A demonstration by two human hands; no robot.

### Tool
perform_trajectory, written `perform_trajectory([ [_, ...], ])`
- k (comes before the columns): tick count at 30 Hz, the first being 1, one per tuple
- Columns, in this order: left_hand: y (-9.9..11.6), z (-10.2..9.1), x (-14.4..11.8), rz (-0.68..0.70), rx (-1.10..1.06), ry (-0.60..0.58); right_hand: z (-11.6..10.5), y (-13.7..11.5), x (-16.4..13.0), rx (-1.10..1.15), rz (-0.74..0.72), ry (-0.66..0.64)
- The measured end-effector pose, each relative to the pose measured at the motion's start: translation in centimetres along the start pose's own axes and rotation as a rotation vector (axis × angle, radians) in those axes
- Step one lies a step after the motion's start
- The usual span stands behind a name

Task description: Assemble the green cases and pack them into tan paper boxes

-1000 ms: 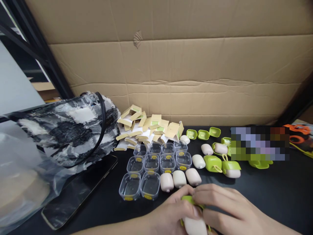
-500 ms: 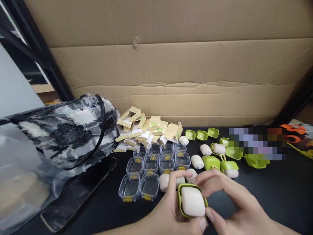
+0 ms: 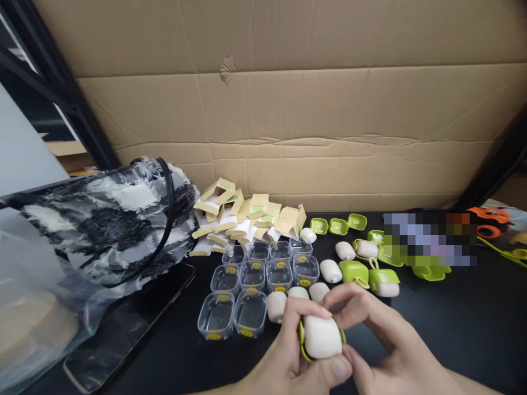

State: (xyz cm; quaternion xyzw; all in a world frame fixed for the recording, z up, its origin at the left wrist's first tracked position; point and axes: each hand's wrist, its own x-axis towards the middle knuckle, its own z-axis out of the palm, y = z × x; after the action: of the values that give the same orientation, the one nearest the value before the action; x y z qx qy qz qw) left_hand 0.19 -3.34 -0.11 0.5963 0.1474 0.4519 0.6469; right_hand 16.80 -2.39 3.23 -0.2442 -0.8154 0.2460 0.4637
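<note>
A white rounded case [image 3: 323, 337] sits within a green cover [image 3: 302, 346] at the bottom centre, in front of me. My left hand [image 3: 284, 356] is closed around it, index finger over the top edge and thumb pressing along the bottom. The fingertips of my right hand [image 3: 382, 334] pinch the right side of the same cover. Just beyond lie loose white rounded pieces [image 3: 276, 307]. To their right are several green covers [image 3: 354, 271], some with white pieces inside, some with loop straps.
Clear plastic cups [image 3: 250, 314] with yellow smiley stickers stand in rows left of my hands. Behind them is a pile of small cardboard boxes [image 3: 259, 208]. A black-and-white shaggy bag [image 3: 135, 219], a phone-like dark slab [image 3: 132, 329] and a plastic bag [image 3: 33, 329] are at left.
The white case appears turned and now stands further out of the green cover. My left thumb has moved up against its lower edge. The right fingers stay at its right side.
</note>
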Motion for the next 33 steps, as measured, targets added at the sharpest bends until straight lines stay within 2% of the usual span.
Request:
perform_trajectory([
  [8, 0.2, 0.0, 0.0, -0.057, -0.042, 0.009, 0.4, 0.4, 0.1, -0.029, -0.016, 0.021],
  [12, 0.2, -0.1, 0.0, -0.032, -0.023, 0.024, -0.1, 0.2, 0.0, 0.023, 0.029, 0.002],
  [15, 0.2, -0.3, 0.0, -0.063, -0.037, 0.016, -0.9, -0.2, 0.1, 0.044, 0.104, -0.102],
  [18, 0.3, -0.5, -0.1, -0.165, -0.089, -0.027, -1.4, -0.5, 0.4, 0.008, 0.146, -0.247],
  [20, 0.5, -0.5, -0.3, -0.166, -0.080, -0.003, -1.3, -0.6, 0.6, -0.015, 0.147, -0.274],
  [23, 0.4, -0.4, -0.3, -0.154, -0.081, 0.077, -0.9, -0.7, 0.5, -0.026, 0.096, -0.211],
  [25, 0.0, -0.4, -0.2, -0.203, -0.142, 0.084, -0.8, -0.8, 0.4, -0.044, 0.054, -0.160],
  [29, -1.5, -1.0, 0.2, -0.320, -0.232, -0.025, -1.9, -0.4, 1.1, -0.148, 0.018, -0.036],
  [31, -2.0, -1.3, 0.4, -0.378, -0.194, -0.071, -3.0, 0.6, 2.2, -0.233, 0.073, 0.050],
  [33, -1.9, -1.3, 0.4, -0.420, -0.147, -0.085, -4.3, 2.1, 3.9, -0.303, 0.165, 0.081],
])
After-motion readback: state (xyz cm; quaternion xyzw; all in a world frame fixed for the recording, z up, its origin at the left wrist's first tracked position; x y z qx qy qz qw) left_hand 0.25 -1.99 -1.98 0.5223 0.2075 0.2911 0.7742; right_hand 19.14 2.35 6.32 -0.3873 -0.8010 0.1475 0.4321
